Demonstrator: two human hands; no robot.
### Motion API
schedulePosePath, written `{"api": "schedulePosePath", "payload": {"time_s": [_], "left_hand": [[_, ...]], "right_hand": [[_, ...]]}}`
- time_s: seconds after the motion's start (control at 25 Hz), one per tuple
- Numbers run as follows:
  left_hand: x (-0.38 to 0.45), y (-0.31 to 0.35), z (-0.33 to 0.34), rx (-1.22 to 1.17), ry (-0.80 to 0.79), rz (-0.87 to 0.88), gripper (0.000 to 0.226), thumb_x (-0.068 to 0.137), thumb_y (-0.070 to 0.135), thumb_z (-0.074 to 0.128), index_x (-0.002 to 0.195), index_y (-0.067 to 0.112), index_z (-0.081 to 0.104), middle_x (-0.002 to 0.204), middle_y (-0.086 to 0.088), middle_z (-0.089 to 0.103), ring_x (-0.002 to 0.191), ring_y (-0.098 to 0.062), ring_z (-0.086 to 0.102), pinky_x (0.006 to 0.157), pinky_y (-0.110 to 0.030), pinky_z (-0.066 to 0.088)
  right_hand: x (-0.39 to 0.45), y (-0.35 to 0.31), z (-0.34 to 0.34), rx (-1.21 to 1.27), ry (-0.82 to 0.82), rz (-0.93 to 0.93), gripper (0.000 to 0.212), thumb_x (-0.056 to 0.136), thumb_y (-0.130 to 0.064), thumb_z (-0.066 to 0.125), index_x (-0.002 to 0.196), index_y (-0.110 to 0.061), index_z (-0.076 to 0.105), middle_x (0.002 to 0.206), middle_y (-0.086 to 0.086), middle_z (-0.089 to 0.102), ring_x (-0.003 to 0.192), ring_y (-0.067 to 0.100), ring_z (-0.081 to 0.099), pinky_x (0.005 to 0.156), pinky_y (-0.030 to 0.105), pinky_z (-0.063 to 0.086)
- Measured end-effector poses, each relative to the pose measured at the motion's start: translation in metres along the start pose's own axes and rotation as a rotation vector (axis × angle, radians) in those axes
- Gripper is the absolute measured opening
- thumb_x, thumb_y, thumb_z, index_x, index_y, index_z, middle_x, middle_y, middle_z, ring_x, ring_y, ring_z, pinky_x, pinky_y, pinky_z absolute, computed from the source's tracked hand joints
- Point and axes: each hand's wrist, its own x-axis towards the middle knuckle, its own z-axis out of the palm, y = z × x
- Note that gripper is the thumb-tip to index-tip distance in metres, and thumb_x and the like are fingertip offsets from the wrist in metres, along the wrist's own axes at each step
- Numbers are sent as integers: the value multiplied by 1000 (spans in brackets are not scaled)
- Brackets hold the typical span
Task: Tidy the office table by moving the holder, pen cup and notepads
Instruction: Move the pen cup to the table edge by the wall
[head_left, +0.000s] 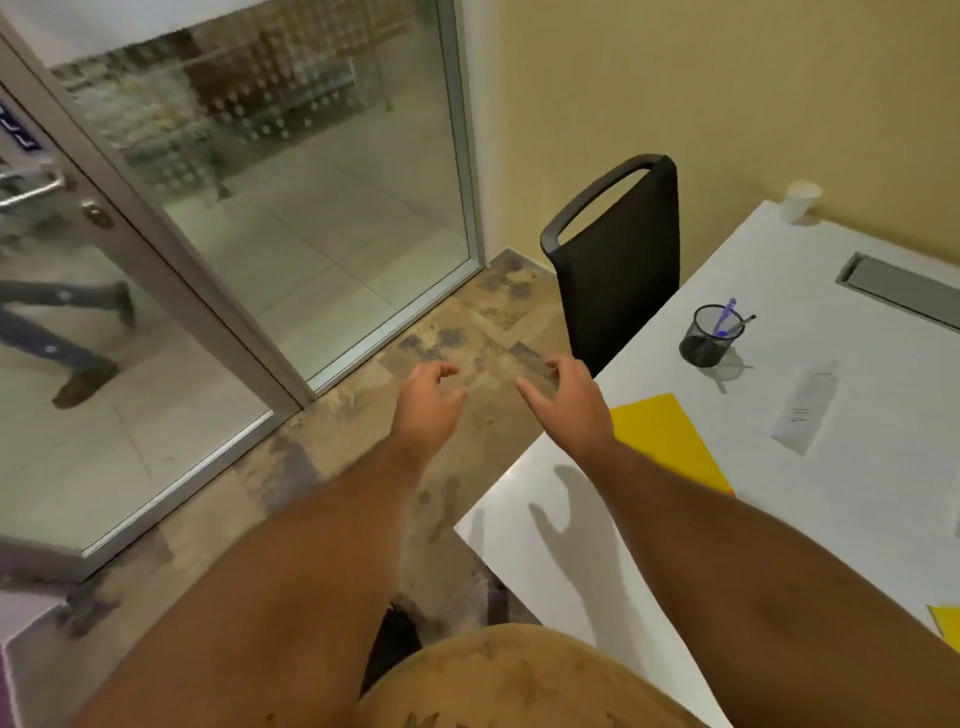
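Your table (649, 519) fills the frame's lower right; on it the pen cup (710, 338) stands upper right, a notepad (670, 441) lower left of it; a chair (621, 260) sits behind.

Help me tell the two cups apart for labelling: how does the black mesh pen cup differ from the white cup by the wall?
The mesh pen cup is black and see-through; the white cup is pale and solid. The pen cup holds pens, a purple one among them; nothing shows above the white cup's rim. The pen cup stands near the table's chair-side edge, the white cup at its far corner by the wall. Both stand upright on the white table, untouched by either hand.
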Motion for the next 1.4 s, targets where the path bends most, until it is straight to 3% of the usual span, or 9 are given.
{"api": "schedulePosePath", "payload": {"time_s": [0.16, 0.28, 0.4, 0.56, 0.88, 1.0, 1.12, 1.28, 1.4], "left_hand": [[94, -7, 16, 67, -227, 140, 36, 92, 22, 70, 128, 18, 68, 132, 1, 61, 121, -15, 58, 102, -31, 47], [156, -10, 19, 8, -356, 192, 36, 94, 25, 71, 129, 21, 65, 132, 4, 59, 119, -10, 55, 97, -27, 45], [202, -6, 22, -60, -497, 228, 38, 94, 26, 71, 131, 18, 64, 131, 2, 59, 121, -13, 56, 105, -33, 48], [227, 2, 22, -71, -671, 314, 37, 94, 26, 73, 129, 19, 64, 126, 4, 58, 115, -11, 56, 104, -32, 48], [264, 30, 36, -186, -921, 252, 31, 94, 26, 73, 125, 22, 66, 119, 3, 68, 114, -16, 63, 98, -32, 52], [263, 75, 59, -198, -984, 341, 30, 96, 25, 71, 126, 24, 66, 119, 7, 69, 115, -14, 64, 101, -35, 55], [261, 124, 91, -184, -1055, 458, 34, 97, 27, 71, 131, 25, 64, 125, 9, 67, 118, -11, 63, 102, -32, 53], [281, 179, 150, -52, -1138, 584, 43, 96, 29, 72, 137, 23, 60, 137, 6, 62, 125, -14, 58, 104, -30, 48], [309, 219, 194, 118, -1164, 591, 49, 94, 27, 74, 140, 18, 59, 138, -1, 62, 126, -20, 58, 111, -38, 48]], "right_hand": [[48, 3, 26, -8, 89, 139, 60, 89, -61, 70, 133, -23, 57, 123, -2, 59, 108, 18, 65, 91, 42, 61], [73, -6, 49, -38, 205, 288, 58, 92, -62, 67, 135, -25, 55, 125, -3, 61, 110, 18, 65, 91, 37, 59], [86, -28, 71, -67, 294, 430, 56, 93, -62, 66, 135, -25, 55, 125, -3, 61, 109, 18, 65, 89, 35, 57], [96, -50, 85, -81, 395, 583, 59, 95, -59, 64, 141, -24, 52, 128, -1, 64, 112, 19, 65, 93, 39, 57], [129, -61, 70, -113, 562, 766, 53, 98, -57, 61, 139, -26, 49, 97, -8, 68, 93, 18, 68, 83, 39, 59], [140, -50, 53, -62, 684, 814, 50, 99, -54, 63, 138, -26, 51, 88, -12, 63, 89, 16, 67, 75, 34, 54], [157, -29, 32, -7, 770, 875, 49, 101, -50, 64, 140, -23, 51, 91, -8, 63, 89, 17, 65, 76, 30, 49], [191, 14, -7, 90, 824, 939, 49, 103, -41, 65, 144, -19, 50, 97, -1, 69, 100, 24, 69, 90, 36, 54], [224, 52, -34, 153, 809, 1000, 53, 102, -34, 65, 149, -17, 46, 132, 12, 71, 124, 34, 66, 106, 43, 53]]}}
